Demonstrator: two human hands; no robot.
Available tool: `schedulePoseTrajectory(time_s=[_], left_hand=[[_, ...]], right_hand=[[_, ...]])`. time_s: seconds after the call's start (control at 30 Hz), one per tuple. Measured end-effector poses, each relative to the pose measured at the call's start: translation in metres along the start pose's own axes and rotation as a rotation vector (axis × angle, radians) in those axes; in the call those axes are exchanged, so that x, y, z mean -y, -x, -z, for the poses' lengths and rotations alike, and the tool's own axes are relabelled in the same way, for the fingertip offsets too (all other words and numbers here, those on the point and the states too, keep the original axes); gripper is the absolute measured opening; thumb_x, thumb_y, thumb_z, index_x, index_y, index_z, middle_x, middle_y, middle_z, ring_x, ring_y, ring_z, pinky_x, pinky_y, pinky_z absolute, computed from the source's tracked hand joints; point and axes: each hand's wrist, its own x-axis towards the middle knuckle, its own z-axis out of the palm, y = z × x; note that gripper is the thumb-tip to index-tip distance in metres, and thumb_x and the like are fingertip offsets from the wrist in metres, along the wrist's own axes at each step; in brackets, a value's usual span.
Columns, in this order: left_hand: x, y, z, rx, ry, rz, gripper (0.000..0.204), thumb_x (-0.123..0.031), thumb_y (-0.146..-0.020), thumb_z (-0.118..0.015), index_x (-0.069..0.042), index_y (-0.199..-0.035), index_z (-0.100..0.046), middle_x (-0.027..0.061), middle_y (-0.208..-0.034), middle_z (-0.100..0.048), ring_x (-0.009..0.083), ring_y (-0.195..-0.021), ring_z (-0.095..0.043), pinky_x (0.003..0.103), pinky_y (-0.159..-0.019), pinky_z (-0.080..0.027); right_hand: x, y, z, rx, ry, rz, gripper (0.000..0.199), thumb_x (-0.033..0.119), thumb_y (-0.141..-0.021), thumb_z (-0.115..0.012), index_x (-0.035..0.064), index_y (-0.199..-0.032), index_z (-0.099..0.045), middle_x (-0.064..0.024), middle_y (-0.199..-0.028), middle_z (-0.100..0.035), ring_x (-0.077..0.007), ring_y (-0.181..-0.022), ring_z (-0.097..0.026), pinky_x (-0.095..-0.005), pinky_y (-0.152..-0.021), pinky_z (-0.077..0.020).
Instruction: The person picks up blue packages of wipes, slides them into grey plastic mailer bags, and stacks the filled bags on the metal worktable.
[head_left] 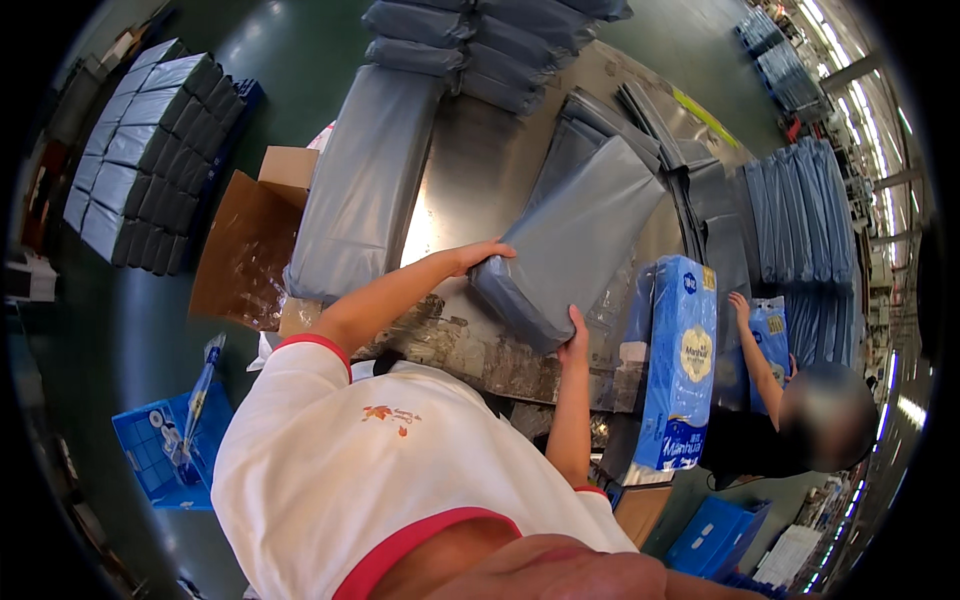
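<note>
A long grey plastic-wrapped pack [575,235] lies at a slant on the metal table [465,190], its near end toward me. My left hand [483,256] grips the left corner of that near end, fingers over the top edge. At the right corner my right hand [574,338] holds the same pack, thumb up along its side; the other fingers are partly hidden. Under and beyond the pack lie loose grey plastic bags [600,125]. Another long grey pack [365,180] rests to the left, apart from my hands.
Grey packs [470,45] are stacked at the far end. An open cardboard box [245,245] stands left, a blue crate [170,440] below it. On the right stands a blue printed package [683,360]; beside it a co-worker's hand [740,308] is near another blue package [768,335].
</note>
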Motion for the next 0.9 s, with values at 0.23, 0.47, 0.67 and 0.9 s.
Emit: schedulePoseTrajectory(time_s=[0.23,0.47,0.67,0.9], left_hand=[[0.016,0.149,0.018,-0.252,0.053,-0.214,0.067,-0.024,-0.068,-0.058,-0.002,-0.123,-0.026,0.0111,-0.112,-0.043,0.0181,-0.098,-0.046,0.028,-0.084,-0.037],[0.076,0.291,0.059,-0.657,0.151,-0.438,0.062,-0.025,-0.066,-0.057,0.0,-0.119,-0.034,0.0109,-0.109,-0.047,0.019,-0.098,-0.046,0.028,-0.085,-0.036],[0.075,0.296,0.127,-0.864,0.522,-0.494,0.046,-0.026,-0.071,-0.053,0.001,-0.107,-0.046,0.0098,-0.098,-0.054,0.0185,-0.088,-0.051,0.029,-0.077,-0.04],[0.061,0.296,0.115,-1.204,0.081,-0.737,0.032,-0.021,-0.079,-0.049,0.001,-0.102,-0.051,0.007,-0.095,-0.053,0.0155,-0.083,-0.05,0.026,-0.077,-0.039]], right_hand=[[-0.036,0.053,-0.098,0.137,0.112,0.043,0.059,0.02,-0.071,-0.059,-0.0013,-0.118,-0.031,-0.0127,-0.112,-0.043,-0.024,-0.102,-0.044,-0.0341,-0.087,-0.0352],[-0.104,0.054,-0.19,0.498,0.445,0.069,0.076,0.027,-0.07,-0.062,-0.0022,-0.124,-0.018,-0.0154,-0.119,-0.035,-0.0248,-0.11,-0.034,-0.0321,-0.093,-0.0259],[-0.195,-0.03,-0.243,0.476,0.69,0.235,0.084,0.052,-0.075,-0.045,-0.0062,-0.126,-0.012,-0.0229,-0.127,-0.024,-0.0292,-0.119,-0.023,-0.0318,-0.097,-0.0179],[-0.124,-0.036,-0.168,0.351,0.832,0.295,0.051,0.038,-0.084,-0.036,0.0044,-0.122,-0.032,-0.0105,-0.124,-0.036,-0.0207,-0.114,-0.032,-0.0292,-0.093,-0.0252]])
